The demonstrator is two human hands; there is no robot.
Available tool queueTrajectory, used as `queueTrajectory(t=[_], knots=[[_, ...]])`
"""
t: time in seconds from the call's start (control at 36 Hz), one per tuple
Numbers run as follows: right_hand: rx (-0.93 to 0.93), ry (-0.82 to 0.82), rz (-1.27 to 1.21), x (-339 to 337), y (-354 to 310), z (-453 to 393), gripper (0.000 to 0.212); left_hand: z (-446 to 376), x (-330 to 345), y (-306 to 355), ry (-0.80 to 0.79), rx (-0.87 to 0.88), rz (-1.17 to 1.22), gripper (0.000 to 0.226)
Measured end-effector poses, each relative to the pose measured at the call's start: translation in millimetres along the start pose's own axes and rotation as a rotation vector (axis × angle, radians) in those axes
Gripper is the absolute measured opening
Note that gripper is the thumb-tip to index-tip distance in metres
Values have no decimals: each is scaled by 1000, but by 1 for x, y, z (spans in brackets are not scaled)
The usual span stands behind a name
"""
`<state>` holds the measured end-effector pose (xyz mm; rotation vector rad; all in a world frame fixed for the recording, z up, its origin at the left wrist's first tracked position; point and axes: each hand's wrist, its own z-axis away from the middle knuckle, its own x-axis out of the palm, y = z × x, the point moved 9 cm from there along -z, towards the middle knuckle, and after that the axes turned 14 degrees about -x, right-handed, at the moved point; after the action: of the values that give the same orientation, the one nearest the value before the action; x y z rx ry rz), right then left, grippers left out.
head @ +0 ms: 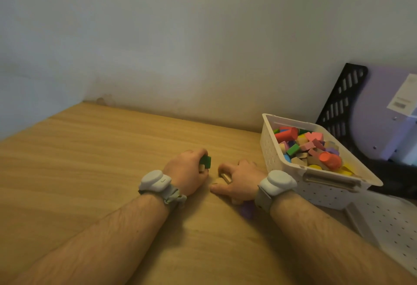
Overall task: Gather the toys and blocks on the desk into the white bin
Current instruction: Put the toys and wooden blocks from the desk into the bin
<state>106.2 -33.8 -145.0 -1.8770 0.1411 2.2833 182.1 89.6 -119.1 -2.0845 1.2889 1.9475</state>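
left hand (188, 170): fingers curled round green block (205, 161), left of white bin (293, 172) | right hand (239, 179): fingers pinching tan block (226, 177), just beside bin | bin: on tabletop (90, 160), full of blocks

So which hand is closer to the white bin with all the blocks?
Right. The right hand sits just beside the white bin, gripping a wooden block. The left hand is farther away across the desk, gripping a green block.

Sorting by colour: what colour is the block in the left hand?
Green block, in the left hand; head view.
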Motion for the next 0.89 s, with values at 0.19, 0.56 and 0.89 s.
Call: queueTrajectory(t=[0.19, 0.56, 0.89], knots=[[-3, -12, -68, -6, 3, -5, 51, 0, 0, -1, 3, -5, -4, 42], [70, 142, -266, -12, 20, -6, 34, 2, -2, 2, 0, -8, -1, 42], [127, 191, -283, -13, 26, 1, 40, 5, 0, 7, -37, 13, 14, 43]])
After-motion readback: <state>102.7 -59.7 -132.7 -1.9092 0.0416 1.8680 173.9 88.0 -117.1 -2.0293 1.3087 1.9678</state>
